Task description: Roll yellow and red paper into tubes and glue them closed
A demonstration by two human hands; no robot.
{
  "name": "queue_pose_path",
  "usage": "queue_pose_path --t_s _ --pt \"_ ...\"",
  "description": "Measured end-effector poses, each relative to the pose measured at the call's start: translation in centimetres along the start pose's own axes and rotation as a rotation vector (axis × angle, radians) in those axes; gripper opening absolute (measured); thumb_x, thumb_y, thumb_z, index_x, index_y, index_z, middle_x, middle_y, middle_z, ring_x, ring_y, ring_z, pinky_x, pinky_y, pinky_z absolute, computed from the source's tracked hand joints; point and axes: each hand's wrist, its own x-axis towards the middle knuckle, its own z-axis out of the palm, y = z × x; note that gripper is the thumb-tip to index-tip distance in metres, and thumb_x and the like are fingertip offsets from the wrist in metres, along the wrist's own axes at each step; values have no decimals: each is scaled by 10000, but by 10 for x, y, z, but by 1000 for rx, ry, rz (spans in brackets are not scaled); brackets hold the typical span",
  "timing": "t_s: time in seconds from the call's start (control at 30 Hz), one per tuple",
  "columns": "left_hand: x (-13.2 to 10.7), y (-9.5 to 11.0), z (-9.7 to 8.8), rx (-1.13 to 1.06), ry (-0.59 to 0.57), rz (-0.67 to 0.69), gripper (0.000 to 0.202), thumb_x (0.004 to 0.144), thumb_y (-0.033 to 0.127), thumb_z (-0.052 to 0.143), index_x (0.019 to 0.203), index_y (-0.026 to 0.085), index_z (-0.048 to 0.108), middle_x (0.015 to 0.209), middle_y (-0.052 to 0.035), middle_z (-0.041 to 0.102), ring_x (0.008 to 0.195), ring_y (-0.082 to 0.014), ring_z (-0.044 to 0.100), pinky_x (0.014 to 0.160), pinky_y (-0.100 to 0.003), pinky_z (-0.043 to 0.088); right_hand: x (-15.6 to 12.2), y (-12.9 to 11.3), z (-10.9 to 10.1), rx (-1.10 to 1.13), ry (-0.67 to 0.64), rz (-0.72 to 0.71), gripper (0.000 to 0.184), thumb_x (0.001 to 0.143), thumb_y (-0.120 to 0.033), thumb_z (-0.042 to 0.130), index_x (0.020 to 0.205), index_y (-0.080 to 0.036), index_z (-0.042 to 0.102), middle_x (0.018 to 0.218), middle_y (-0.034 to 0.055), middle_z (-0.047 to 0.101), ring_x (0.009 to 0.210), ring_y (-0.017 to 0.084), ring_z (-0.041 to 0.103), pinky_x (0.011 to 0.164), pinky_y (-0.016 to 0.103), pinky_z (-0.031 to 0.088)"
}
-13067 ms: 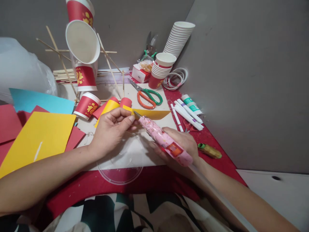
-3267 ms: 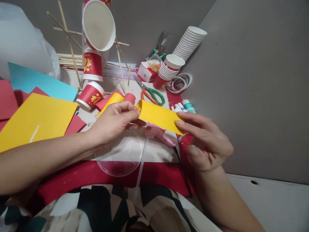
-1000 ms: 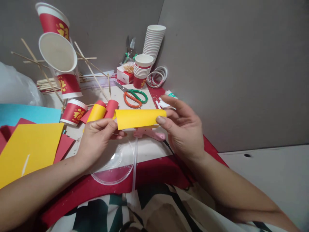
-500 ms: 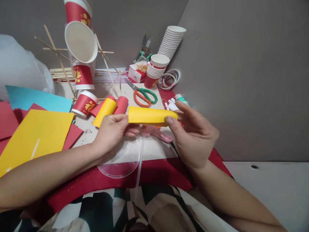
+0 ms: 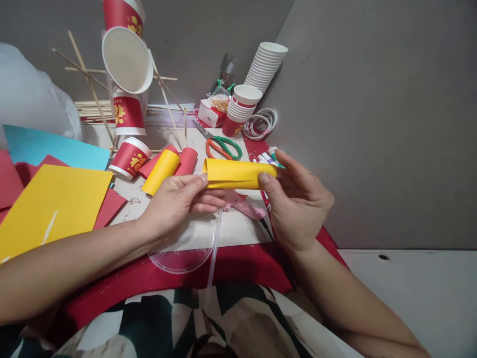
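A sheet of yellow paper rolled into a tube (image 5: 238, 172) is held level above the table, its long edge showing as a seam along the front. My left hand (image 5: 186, 195) pinches its left end, thumb at the open rim and fingers beneath. At the other end, my right hand (image 5: 298, 199) grips the tube between thumb and fingers. Below lies a pink glue gun (image 5: 246, 206), partly hidden by the hands. Another yellow paper tube (image 5: 161, 172) rests against a red paper tube (image 5: 187, 161) just behind my left hand.
Scissors (image 5: 219, 144) with orange and green handles lie behind the tube. Stacked paper cups (image 5: 242, 109) stand at the back. On the left are a stick frame with red cups (image 5: 128, 114) and coloured paper sheets (image 5: 55, 199). A clear round lid (image 5: 182, 256) sits near the front edge.
The yellow tube has turned slightly, so its seam and left opening now show. My left thumb has come onto its left rim, and the tube has shifted a little right.
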Motion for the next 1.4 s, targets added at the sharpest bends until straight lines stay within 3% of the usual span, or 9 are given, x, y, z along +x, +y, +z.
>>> queue_pose_path --t_s 0.33,0.5,0.63,0.73,0.83,1.03,1.17,1.3,1.4 --pt "-10 6 -3 157 -79 73 172 820 270 731 871 111 775 883 -126 787 845 -209 762 718 -234 589 -1 1 2 -2 19 -5 390 839 -227 760 1216 -319 719 1164 30 758 1004 213 731 878 402 618" --pt "-7 2 -4 290 12 147 227 824 355 766 821 128 762 737 -66 760 640 -129 710 601 -186 551 -5 -4 3 -33 3 -15 394 824 -257 768 1213 -282 718 1135 45 762 952 208 730 878 412 615" --pt "1 2 -10 224 0 147 264 832 404 756 850 141 738 776 -53 771 603 -123 709 565 -189 567 -4 -10 3 0 -73 13 453 806 -244 784 1248 -288 695 1168 54 748 980 222 726 867 414 617" --pt "5 4 -14 135 -18 138 242 846 381 750 891 145 724 795 -52 778 614 -119 717 585 -190 592 3 -13 1 117 -31 26 426 834 -245 762 1246 -320 688 1134 32 760 933 191 737 818 362 622" --pt "7 5 -15 46 -18 96 191 863 321 737 880 134 703 787 -58 777 606 -114 716 560 -176 592 10 -16 -4 175 1 64 250 896 -296 698 1144 -305 731 977 16 785 719 142 715 721 319 609" --pt "7 8 -11 8 9 20 223 812 299 788 891 120 681 777 -75 776 568 -112 702 521 -166 584 15 -21 -9 104 -196 134 99 791 -269 767 879 -224 772 817 19 767 673 149 676 628 288 572" --pt "7 9 -12 93 -28 19 290 753 350 837 828 128 666 776 -68 780 556 -117 699 518 -178 581 21 -23 -8 293 -269 358 93 757 -292 763 767 -201 747 723 -11 718 616 123 639 552 251 545" --pt "9 9 -19 229 -70 109 309 765 396 823 837 142 662 784 -59 784 535 -129 695 518 -207 575 27 -23 -9 541 -377 657 154 729 -314 773 747 -188 687 447 -97 513 366 48 412 381 187 427" --pt "12 9 -23 291 -67 166 309 791 413 798 890 149 674 801 -51 785 506 -119 675 506 -212 561 28 -23 -10 665 -433 752 204 728 -323 779 836 -186 672 448 -76 583 349 63 468 352 171 402"
